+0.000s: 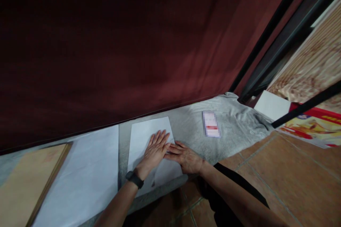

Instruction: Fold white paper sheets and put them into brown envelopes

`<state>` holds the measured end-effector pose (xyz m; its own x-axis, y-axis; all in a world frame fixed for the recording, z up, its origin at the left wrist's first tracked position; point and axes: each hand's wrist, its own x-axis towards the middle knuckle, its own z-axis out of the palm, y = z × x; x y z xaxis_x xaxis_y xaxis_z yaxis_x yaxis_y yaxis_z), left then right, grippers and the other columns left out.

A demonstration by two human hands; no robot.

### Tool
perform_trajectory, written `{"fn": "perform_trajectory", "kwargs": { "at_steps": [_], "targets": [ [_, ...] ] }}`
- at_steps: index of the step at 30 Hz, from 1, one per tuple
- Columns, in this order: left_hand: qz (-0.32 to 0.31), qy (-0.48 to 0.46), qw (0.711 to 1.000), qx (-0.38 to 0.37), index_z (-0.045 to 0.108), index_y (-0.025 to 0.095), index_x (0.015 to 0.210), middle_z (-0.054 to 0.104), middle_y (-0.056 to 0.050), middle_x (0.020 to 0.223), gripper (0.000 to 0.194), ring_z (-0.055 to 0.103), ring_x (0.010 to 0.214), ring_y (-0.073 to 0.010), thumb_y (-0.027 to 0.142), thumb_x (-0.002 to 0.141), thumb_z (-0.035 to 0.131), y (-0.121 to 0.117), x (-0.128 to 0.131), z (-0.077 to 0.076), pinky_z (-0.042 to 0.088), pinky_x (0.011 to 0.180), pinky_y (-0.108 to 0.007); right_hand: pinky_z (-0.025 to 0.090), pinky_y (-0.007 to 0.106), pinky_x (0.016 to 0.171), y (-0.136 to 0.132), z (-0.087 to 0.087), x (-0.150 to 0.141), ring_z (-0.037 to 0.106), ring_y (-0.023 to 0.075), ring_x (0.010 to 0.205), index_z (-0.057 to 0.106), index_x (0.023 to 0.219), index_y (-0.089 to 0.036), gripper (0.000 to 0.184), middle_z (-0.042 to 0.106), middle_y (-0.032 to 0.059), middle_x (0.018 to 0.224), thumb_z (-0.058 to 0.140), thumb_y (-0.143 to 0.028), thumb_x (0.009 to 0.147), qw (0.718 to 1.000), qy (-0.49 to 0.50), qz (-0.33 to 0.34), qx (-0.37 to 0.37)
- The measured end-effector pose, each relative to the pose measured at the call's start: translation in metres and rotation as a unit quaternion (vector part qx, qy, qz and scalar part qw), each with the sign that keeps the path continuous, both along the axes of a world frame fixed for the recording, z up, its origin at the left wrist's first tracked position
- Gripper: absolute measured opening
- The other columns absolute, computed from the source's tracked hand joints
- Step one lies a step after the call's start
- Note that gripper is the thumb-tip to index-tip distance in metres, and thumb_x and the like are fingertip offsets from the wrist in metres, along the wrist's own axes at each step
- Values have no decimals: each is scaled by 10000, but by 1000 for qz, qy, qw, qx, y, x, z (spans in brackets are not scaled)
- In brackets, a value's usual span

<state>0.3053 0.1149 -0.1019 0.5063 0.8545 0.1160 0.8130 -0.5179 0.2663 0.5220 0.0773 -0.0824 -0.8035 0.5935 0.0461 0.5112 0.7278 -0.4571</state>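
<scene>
Palms down on a white sheet (140, 138), lower centre
The left hand (156, 150) has fingers slightly spread; the right hand (188, 158), fingers slightly parted, lies beside it.

A plain white paper (139, 142), rectangular, lies flat on grey cloth (190, 122). A small dark mark shows toward its near edge.

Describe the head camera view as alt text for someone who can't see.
A person's left hand and right hand rest on a white sheet over gray cloth. A pixelated item lies right; larger white paper lies left.
</scene>
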Motion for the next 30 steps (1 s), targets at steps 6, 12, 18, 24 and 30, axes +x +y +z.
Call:
{"fn": "perform_trajectory", "kwargs": {
  "at_steps": [6,12,18,24,30],
  "targets": [
    [80,40,995,40,362,228,1555,347,-80,1629,540,263,1528,-269,415,1051,316,-16,-27,1,218,1244,-523,189,494,1244,-4,-7,7,292,235,1509,430,1525,-284,820,325,79,1645,573,-55,751,1000,-25,-11,15],
    [172,56,983,36,300,159,1577,358,-150,1611,574,307,1510,-277,386,1050,312,-32,-49,5,281,1222,-501,217,493,1245,-5,-3,10,289,231,1512,418,1530,-294,905,324,69,1646,594,-1,692,999,-35,-9,11],
    [59,42,997,-16,335,279,1563,283,-65,1659,544,215,1543,-278,456,1049,349,-51,-34,14,220,1238,-542,237,531,1235,-8,-1,16,308,242,1506,453,1508,-327,893,340,52,1639,556,15,690,999,-26,-4,22],
    [42,28,999,12,327,320,1562,266,-32,1668,555,190,1550,-259,518,1044,339,-58,-36,8,122,1259,-544,254,534,1240,-9,-8,26,336,222,1495,412,1523,-365,963,346,9,1634,447,82,671,999,-24,6,46],
    [74,50,996,10,355,313,1551,304,-18,1653,538,219,1543,-252,497,1046,350,-53,-61,11,136,1262,-527,294,520,1234,-9,-10,32,355,205,1487,389,1527,-403,953,336,-17,1637,408,97,715,996,-46,9,70]
  ]
}}
